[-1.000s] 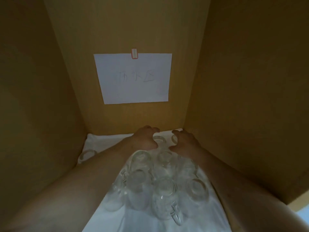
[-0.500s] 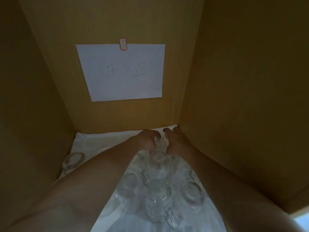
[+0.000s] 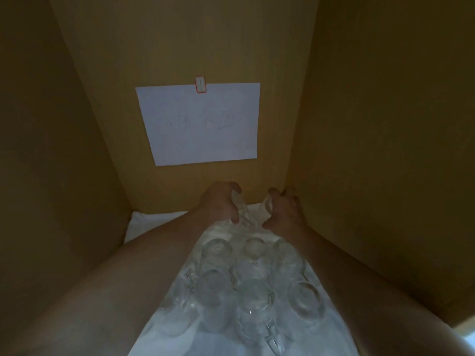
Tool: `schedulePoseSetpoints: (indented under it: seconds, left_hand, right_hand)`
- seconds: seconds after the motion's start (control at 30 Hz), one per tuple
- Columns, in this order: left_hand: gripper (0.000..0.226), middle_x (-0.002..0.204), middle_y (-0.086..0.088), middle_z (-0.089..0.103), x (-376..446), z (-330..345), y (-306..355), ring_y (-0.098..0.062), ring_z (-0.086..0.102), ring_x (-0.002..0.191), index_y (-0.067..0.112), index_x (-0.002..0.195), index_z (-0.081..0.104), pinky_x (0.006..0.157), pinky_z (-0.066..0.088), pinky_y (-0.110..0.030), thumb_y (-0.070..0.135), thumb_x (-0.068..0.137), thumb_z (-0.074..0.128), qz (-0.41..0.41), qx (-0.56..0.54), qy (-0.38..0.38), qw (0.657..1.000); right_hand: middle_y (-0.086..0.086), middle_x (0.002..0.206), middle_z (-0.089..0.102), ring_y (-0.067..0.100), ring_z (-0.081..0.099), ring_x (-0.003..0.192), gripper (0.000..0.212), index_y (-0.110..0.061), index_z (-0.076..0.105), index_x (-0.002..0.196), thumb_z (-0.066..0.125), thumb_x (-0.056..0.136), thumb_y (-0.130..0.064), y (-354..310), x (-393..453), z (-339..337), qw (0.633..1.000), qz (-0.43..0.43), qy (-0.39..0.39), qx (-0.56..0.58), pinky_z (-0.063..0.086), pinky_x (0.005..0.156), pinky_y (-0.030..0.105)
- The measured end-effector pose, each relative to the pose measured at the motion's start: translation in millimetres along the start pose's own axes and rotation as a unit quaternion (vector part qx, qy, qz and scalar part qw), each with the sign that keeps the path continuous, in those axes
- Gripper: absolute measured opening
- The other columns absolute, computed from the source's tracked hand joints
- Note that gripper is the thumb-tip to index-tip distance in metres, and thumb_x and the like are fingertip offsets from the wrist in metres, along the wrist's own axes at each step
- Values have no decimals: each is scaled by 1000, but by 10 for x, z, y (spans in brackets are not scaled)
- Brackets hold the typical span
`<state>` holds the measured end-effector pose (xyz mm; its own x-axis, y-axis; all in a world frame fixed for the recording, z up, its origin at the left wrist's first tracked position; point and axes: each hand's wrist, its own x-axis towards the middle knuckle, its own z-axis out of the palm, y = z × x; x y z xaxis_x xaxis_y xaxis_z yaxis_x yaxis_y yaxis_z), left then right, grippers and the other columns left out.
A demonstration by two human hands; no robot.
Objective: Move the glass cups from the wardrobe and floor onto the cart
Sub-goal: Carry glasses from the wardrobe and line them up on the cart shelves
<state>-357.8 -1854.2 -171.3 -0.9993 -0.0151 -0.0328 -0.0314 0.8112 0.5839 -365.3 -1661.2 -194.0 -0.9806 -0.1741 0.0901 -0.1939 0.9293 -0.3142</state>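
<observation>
Two hands, left hand (image 3: 220, 201) and right hand (image 3: 285, 211), each curl fingers around a glass cup (image 3: 240, 204) below the paper sheet (image 3: 200, 124).

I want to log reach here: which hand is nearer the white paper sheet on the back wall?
Left. The left hand is right below the paper sheet; the right hand lies below and off to its right.

About 8 glass cups (image 3: 253, 301), 2 hands (image 3: 219, 204), 1 paper sheet (image 3: 203, 124).
</observation>
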Motion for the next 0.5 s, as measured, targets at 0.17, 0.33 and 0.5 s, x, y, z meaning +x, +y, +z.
schedulePoseSetpoints:
  seconds: [0.17, 0.33, 0.5]
  left_hand:
    - [80, 102, 7, 65, -135, -382, 41, -14, 66, 86, 30, 111, 65, 75, 61, -30, 26, 39, 100, -105, -171, 161, 966]
    - [72, 107, 2, 63, -323, -648, 99, -21, 65, 94, 26, 106, 56, 81, 61, -43, 24, 48, 99, -128, -280, 232, 923]
    - [69, 111, -1, 63, -668, -798, 121, -20, 67, 96, 25, 109, 55, 71, 63, -37, 29, 55, 98, -135, -461, 223, 848]
  right_hand:
    - [16, 133, 35, 34, 48, 114, 86, -16, 46, 136, 91, 67, -37, -92, -56, -148, 989, 41, 117, 81, 47, 91, 34]
    - [18, 132, 39, 36, 53, 109, 83, -10, 46, 134, 90, 67, -31, -262, -178, -283, 965, 52, 207, 152, 47, 95, 37]
    - [15, 122, 52, 35, 58, 102, 88, -5, 46, 122, 92, 60, -46, -501, -366, -437, 927, 90, 261, 254, 46, 80, 34]
